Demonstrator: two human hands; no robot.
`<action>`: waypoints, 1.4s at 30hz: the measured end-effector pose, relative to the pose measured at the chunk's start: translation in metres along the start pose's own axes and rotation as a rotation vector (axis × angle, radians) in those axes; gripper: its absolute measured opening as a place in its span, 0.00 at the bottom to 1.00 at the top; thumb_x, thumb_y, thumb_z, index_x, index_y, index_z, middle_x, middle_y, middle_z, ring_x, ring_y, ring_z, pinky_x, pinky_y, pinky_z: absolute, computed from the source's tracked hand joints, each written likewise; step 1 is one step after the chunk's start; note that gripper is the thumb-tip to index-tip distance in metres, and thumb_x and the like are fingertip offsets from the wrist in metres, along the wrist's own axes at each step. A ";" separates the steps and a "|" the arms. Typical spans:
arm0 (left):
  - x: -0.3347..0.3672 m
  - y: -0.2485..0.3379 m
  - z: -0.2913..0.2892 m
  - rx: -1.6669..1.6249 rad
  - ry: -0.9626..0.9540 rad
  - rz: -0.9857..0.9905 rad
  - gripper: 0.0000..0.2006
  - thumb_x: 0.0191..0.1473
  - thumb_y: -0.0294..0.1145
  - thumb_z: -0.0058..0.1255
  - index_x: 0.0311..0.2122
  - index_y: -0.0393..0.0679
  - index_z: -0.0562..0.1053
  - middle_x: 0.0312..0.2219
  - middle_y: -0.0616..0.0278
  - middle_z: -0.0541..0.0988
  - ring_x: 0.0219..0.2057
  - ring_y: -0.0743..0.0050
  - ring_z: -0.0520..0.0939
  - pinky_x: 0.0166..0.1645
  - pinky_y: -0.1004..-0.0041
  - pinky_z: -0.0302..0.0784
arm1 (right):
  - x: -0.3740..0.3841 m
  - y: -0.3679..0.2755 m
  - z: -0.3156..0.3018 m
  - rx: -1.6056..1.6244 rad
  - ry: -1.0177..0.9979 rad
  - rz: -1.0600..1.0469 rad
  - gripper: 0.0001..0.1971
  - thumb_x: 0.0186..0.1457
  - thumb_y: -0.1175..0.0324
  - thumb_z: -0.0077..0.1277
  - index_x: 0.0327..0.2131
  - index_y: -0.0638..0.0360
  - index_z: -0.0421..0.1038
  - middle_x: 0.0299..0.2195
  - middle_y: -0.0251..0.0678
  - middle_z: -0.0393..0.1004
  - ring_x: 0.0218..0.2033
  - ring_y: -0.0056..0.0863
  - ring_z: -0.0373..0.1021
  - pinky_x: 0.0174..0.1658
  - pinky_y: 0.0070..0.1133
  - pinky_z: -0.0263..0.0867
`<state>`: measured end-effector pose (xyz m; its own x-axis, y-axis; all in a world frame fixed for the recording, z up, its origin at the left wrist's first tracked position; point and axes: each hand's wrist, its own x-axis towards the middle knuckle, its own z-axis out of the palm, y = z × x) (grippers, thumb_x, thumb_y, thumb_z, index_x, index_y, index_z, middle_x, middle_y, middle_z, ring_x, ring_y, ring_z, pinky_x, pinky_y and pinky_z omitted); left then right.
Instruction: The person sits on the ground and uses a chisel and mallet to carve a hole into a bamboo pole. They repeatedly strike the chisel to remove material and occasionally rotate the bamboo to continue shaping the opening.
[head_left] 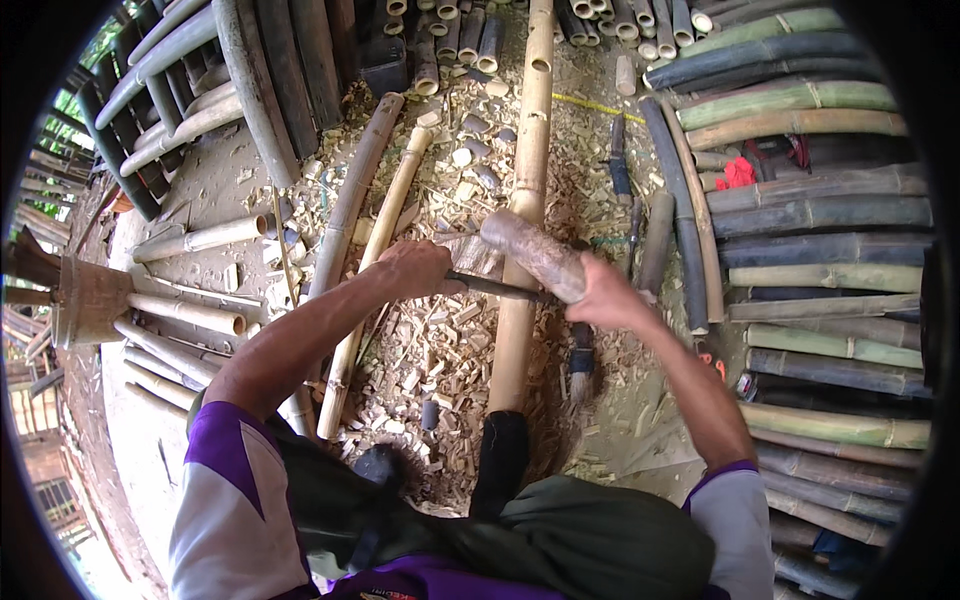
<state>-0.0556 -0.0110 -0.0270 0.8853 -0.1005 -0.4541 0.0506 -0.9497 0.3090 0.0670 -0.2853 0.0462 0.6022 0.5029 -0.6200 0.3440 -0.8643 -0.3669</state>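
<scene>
Your left grip [418,268] is clamped on a dark-bladed tool [500,287] crossing the bamboo pole [528,160] between your grips; your right grip [608,293] clamps a wooden club [532,250]. Chip-strewn floor [440,350] gives room below the left grip; stacked bamboo [830,250] bounds the right grip's far side.

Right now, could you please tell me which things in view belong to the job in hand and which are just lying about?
Apparently in use:
- left hand holding dark tool
- right hand gripping wooden cylinder
- pale bamboo pole below

Lying about:
- wood chips
- red item
- stacked bamboo at right
</scene>
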 end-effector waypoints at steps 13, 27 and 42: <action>0.017 -0.013 0.013 -0.134 -0.088 -0.023 0.34 0.51 0.70 0.52 0.28 0.40 0.79 0.20 0.52 0.79 0.26 0.50 0.83 0.35 0.53 0.77 | -0.001 0.004 0.047 0.155 0.098 -0.122 0.31 0.41 0.73 0.60 0.52 0.70 0.66 0.38 0.44 0.76 0.37 0.35 0.76 0.41 0.28 0.73; 0.025 -0.023 0.018 -0.267 -0.300 -0.012 0.29 0.50 0.64 0.59 0.23 0.40 0.78 0.17 0.58 0.77 0.19 0.65 0.79 0.24 0.64 0.73 | -0.009 0.012 0.074 0.049 0.152 -0.189 0.34 0.44 0.74 0.62 0.53 0.71 0.57 0.41 0.53 0.74 0.35 0.42 0.76 0.38 0.33 0.77; -0.020 0.029 0.005 0.104 0.406 0.058 0.11 0.57 0.43 0.57 0.31 0.49 0.72 0.22 0.66 0.73 0.18 0.74 0.70 0.20 0.70 0.68 | -0.079 0.063 0.049 1.309 0.163 0.035 0.22 0.48 0.66 0.61 0.43 0.66 0.66 0.27 0.39 0.75 0.22 0.27 0.74 0.25 0.25 0.73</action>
<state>-0.0742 -0.0379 -0.0129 0.9966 -0.0499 -0.0659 -0.0335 -0.9729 0.2288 0.0058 -0.3796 0.0382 0.7076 0.3943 -0.5863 -0.5645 -0.1836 -0.8047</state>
